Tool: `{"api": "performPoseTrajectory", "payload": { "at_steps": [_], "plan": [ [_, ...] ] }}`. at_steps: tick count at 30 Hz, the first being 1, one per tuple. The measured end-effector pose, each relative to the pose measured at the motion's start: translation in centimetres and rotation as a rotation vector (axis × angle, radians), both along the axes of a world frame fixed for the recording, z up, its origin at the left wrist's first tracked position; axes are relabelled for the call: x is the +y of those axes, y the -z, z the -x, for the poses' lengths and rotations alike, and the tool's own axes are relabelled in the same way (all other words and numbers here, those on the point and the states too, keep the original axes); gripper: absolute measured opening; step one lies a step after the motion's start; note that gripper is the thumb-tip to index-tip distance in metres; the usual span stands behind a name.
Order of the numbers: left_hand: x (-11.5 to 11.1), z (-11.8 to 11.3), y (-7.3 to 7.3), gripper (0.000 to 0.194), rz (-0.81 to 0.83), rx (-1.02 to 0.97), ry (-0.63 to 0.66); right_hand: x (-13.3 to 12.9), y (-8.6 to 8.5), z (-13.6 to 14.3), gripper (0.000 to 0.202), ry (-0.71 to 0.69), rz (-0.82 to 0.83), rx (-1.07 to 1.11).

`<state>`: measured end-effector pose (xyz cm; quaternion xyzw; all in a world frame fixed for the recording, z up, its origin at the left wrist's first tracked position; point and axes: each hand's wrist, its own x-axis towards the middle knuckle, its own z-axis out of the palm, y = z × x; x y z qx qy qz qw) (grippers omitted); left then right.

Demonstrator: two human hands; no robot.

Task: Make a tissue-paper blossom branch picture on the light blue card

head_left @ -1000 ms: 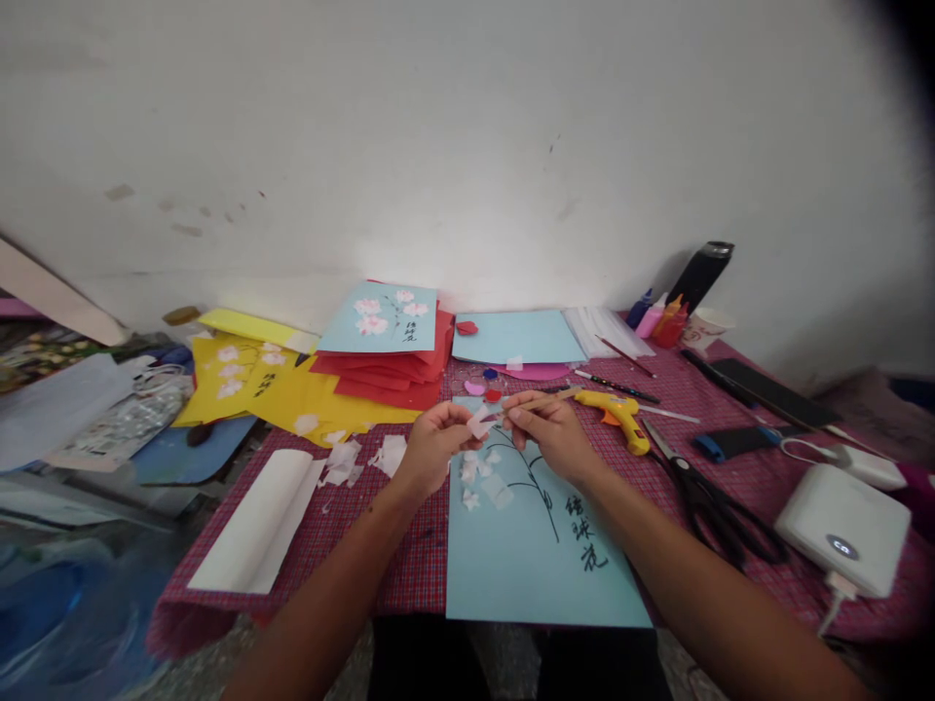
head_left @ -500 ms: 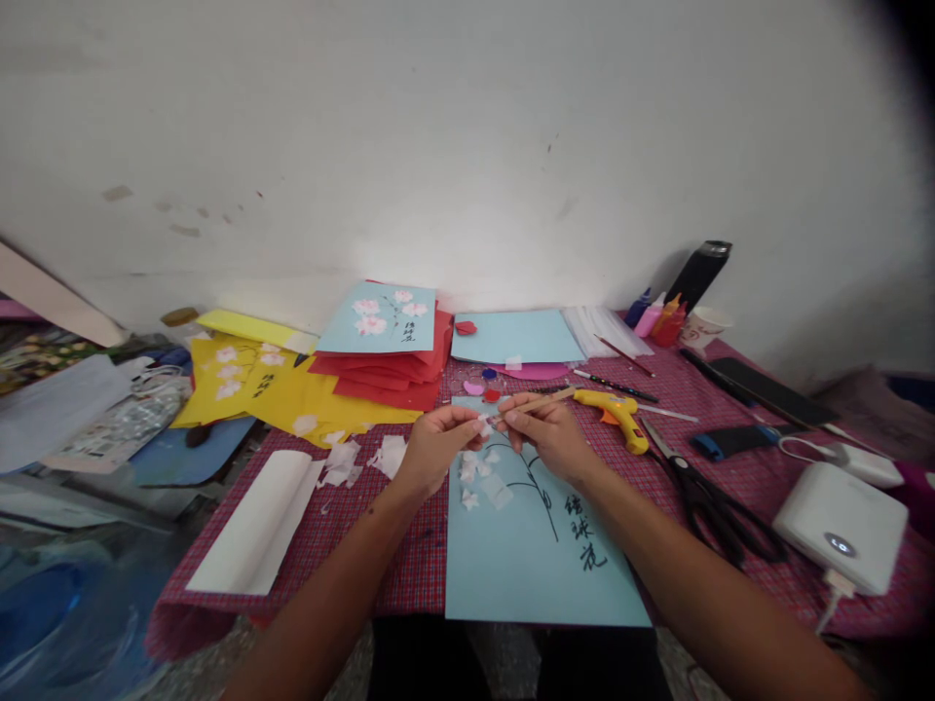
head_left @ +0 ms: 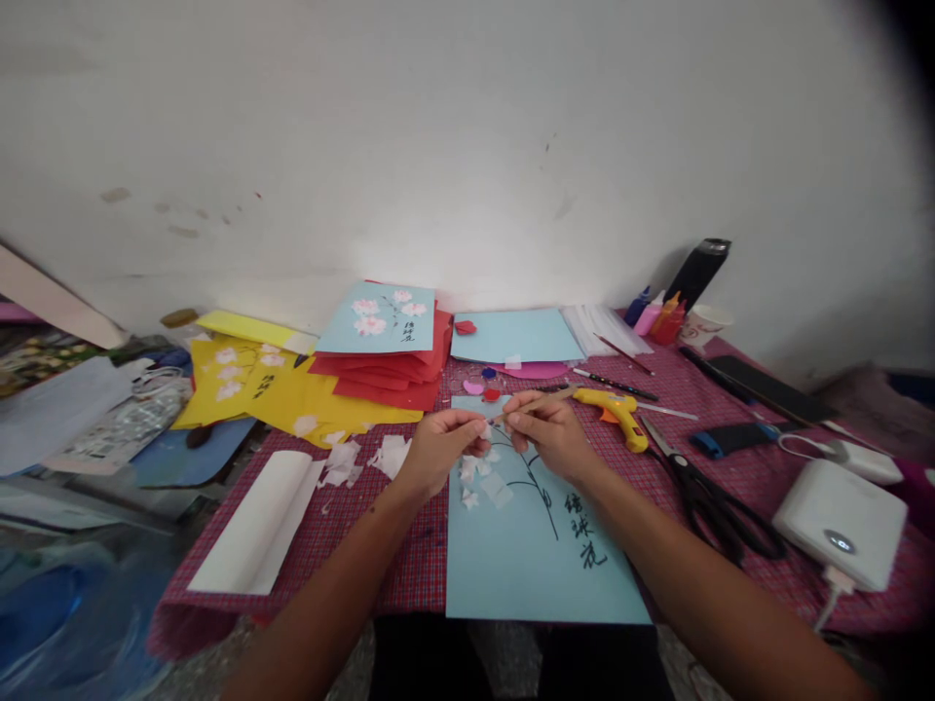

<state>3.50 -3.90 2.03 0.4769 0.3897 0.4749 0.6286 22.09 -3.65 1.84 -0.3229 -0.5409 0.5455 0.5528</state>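
Observation:
My left hand (head_left: 447,448) is closed, thumb and finger pinching a small white paper piece (head_left: 487,431). My right hand (head_left: 542,435) grips a thin wooden stick (head_left: 553,397), its lower tip close to the paper piece; whether they touch is too small to tell. Both hands are over the upper part of a light blue sheet (head_left: 504,574), which bears black drawn branches (head_left: 539,487) and black brush lettering (head_left: 582,533). Small white paper flowers (head_left: 469,498) and a flat white paper square (head_left: 499,492) lie on the sheet below my left hand.
Left are a folded white paper (head_left: 252,521), torn white scraps (head_left: 342,462) and yellow sheets (head_left: 365,411). Behind lies a red paper stack (head_left: 380,375) topped by a blue flower card (head_left: 351,336). Right are a yellow glue gun (head_left: 617,414), black scissors (head_left: 720,501) and a white power bank (head_left: 843,526).
Both hands stay in almost the same place, with only slight finger movement around the paper piece and the stick's tip. The things on the table have not moved.

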Motion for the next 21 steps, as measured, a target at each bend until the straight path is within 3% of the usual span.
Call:
{"api": "performPoseTrajectory", "payload": {
  "at_steps": [6,11,17,21],
  "plan": [
    [-0.04,0.05,-0.03,0.029,-0.012,0.013,0.033,-0.03,-0.13,0.27,0.027,0.075,-0.013,-0.096],
    [-0.12,0.11,-0.03,0.028,-0.007,0.016,0.052,-0.15,0.05,0.21,0.022,-0.006,-0.028,-0.010],
    [-0.20,0.05,-0.16,0.027,-0.012,0.045,0.075,-0.27,-0.21,0.47,0.025,0.066,-0.032,-0.123],
    [-0.20,0.04,-0.21,0.026,-0.021,0.057,0.082,-0.33,-0.22,0.33,0.020,0.005,-0.039,-0.062]
  ]
}}
